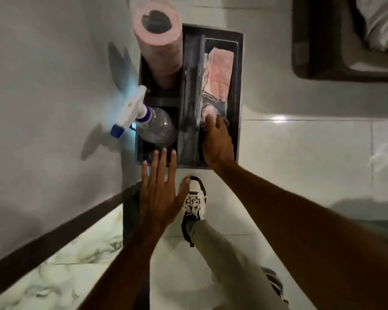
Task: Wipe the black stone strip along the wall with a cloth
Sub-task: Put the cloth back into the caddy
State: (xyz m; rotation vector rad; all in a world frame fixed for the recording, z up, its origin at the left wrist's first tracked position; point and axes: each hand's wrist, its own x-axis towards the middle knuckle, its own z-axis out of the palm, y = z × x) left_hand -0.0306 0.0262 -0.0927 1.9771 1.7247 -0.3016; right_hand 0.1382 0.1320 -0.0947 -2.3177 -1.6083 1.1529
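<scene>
Right hand: the right hand [217, 142] is reached into the right-hand compartment of the dark caddy [239, 90] at frame centre, fingers curled down and pinching a pale pink cloth [207, 111] at its near end.
Left hand: the left hand [160, 193] is spread flat, fingers apart, hovering over the caddy's near left corner and holding nothing.
Cloth supply: a second, folded pink cloth [220, 72] lies further up the same compartment, beyond the pinched one.
Other contents: a spray bottle [152, 126] leans out of the left compartment toward the wall; a pink roll [159, 43] stands above it.
Black stone strip: the black stone strip [54, 231] runs diagonally from the lower left edge of the frame up toward the caddy's near left corner, at the foot of the white wall [43, 86].
Key relation: the strip lies below and to the left of both hands, its long axis slanting toward the lower left; the empty left hand is nearer it than the cloth-holding right.
Judged next need: the cloth likely has to be lifted clear and carried across to the lower left, over the shoe [194, 202].
</scene>
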